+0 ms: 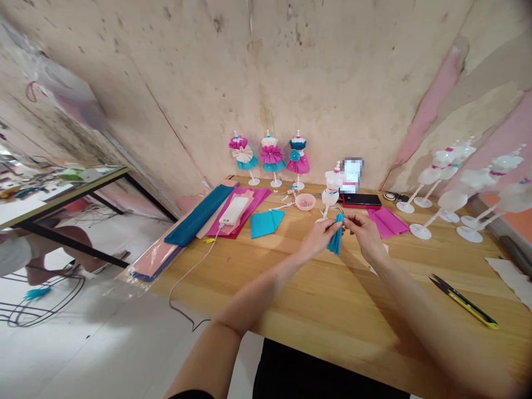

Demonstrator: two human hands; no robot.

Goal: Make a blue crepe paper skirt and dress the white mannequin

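Between my two hands hangs a strip of blue crepe paper [334,241], gathered into narrow folds. My left hand [322,235] pinches it from the left near its top. My right hand [362,228] grips its upper right edge with closed fingers. Just behind them stands a small white mannequin [331,182] with pink bands at the neck and waist. A flat blue paper piece [266,224] lies to the left of my hands. Off to the right of them rests a magenta paper sheet [389,221].
Three dressed mannequins [272,158] line the wall, beside a pink bowl [305,201]. Paper stacks and a white power bank [234,211] lie left. Yellow thread snips [463,300] lie right, below several bare mannequins [440,174]. A phone [352,174] stands at the back.
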